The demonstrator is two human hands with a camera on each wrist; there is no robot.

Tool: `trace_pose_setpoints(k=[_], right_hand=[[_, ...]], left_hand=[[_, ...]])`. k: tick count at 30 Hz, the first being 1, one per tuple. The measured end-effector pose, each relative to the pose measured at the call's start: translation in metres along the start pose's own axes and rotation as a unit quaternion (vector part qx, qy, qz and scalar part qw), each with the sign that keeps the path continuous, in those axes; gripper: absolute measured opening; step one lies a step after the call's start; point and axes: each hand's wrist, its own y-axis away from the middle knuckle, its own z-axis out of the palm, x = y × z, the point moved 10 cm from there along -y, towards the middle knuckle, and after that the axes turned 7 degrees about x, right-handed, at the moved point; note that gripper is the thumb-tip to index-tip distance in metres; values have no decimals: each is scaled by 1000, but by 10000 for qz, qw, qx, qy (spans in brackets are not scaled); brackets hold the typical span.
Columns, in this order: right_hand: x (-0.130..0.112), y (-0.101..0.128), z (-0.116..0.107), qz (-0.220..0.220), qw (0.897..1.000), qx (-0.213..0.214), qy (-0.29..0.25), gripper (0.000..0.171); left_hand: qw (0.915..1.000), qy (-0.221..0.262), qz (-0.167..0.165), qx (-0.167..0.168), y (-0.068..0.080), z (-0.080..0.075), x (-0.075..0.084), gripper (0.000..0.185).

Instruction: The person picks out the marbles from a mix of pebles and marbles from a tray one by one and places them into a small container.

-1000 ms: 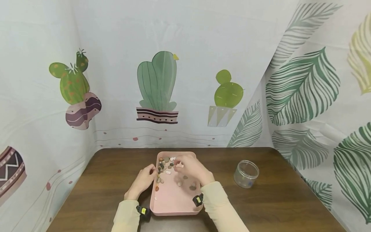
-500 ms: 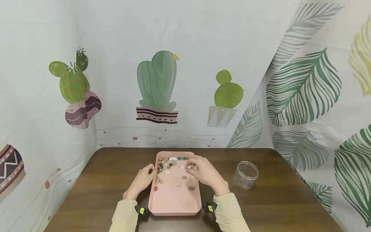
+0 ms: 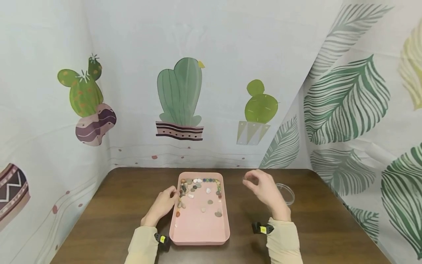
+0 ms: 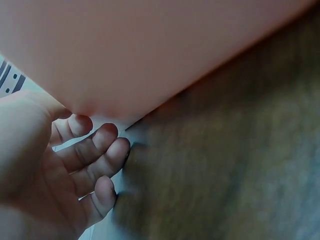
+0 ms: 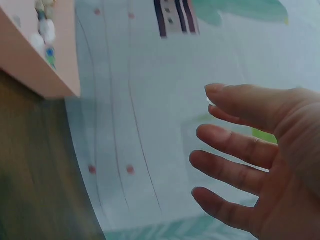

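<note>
Fingers [image 5: 235, 145] of the right hand [image 3: 263, 189] spread loosely in wrist view; head view hides them.

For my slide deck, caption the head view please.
Left hand rests against a pink tray of pebbles; right hand raised beside a clear jar.

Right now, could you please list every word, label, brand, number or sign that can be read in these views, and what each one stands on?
None can be read: no words, numbers or brand marks show on the pink tray, the clear jar, the table or the cactus-print curtain.
Yellow tags on the black wrist bands: too small to tell whether they bear any text.
</note>
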Motion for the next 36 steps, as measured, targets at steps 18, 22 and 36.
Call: trace_pose_setpoints(k=[18,22,36], right_hand=[[81,31,-63,1218,9900,496,506,16],[96,41,-71,1399,9858,552,751,16],[134,57,-70,1668,9792,739,886,17]], left_hand=[[10000,56,10,7,-2,-1,-2,17],[9999,91,43,14,-2,0,-2,18],[9999,131,-90,-46,-1,2,-6,17]])
